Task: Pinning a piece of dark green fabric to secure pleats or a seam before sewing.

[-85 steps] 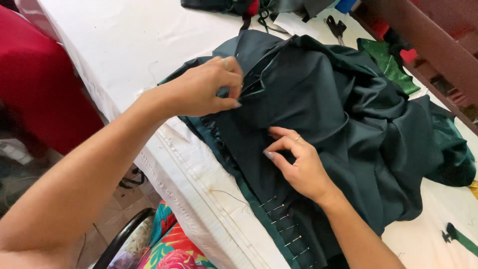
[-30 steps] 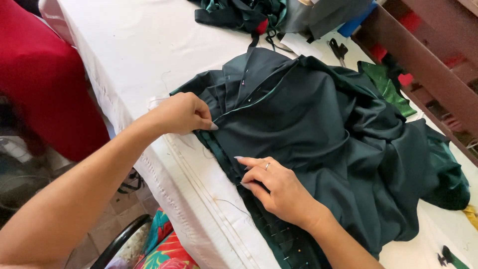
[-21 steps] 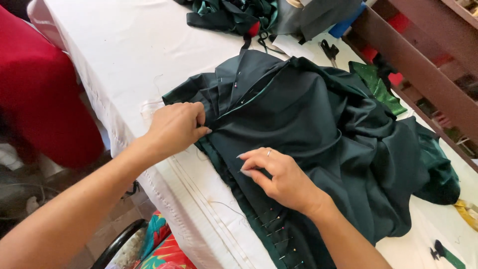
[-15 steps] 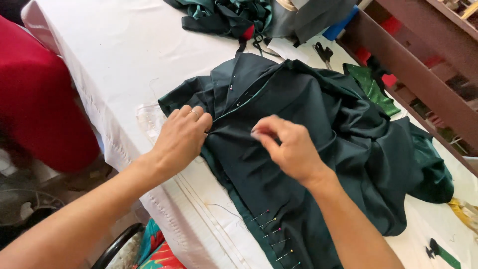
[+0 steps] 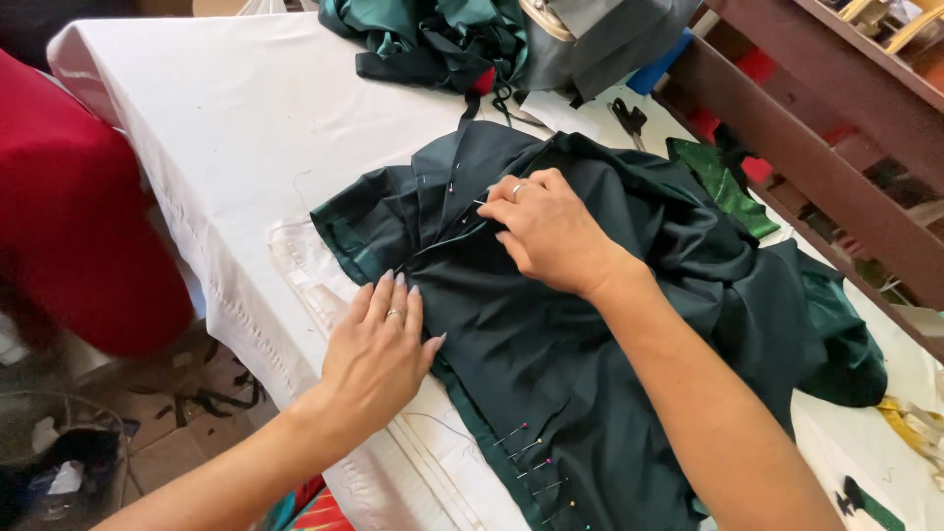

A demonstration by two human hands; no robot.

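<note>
A dark green garment [image 5: 551, 334] lies spread on a white-covered table [image 5: 226, 118]. My left hand [image 5: 379, 349] rests flat on its near edge, fingers together and pointing away from me. My right hand [image 5: 546, 231] sits farther up on the cloth, its fingertips pinched at a pin by the folded seam near the collar. Several pins [image 5: 526, 462] with coloured heads stick in a row along the garment's near edge.
More green fabric [image 5: 433, 39] and a grey cloth [image 5: 610, 39] are heaped at the far end, with dark scissors [image 5: 629, 118] beside them. A bright green piece [image 5: 723, 187] lies at the right by a wooden shelf [image 5: 826, 128]. A red cushion [image 5: 69, 216] stands left.
My right hand moved up the garment from the lower edge to the seam near the collar. My left hand slid from the collar fold down to the near edge and flattened.
</note>
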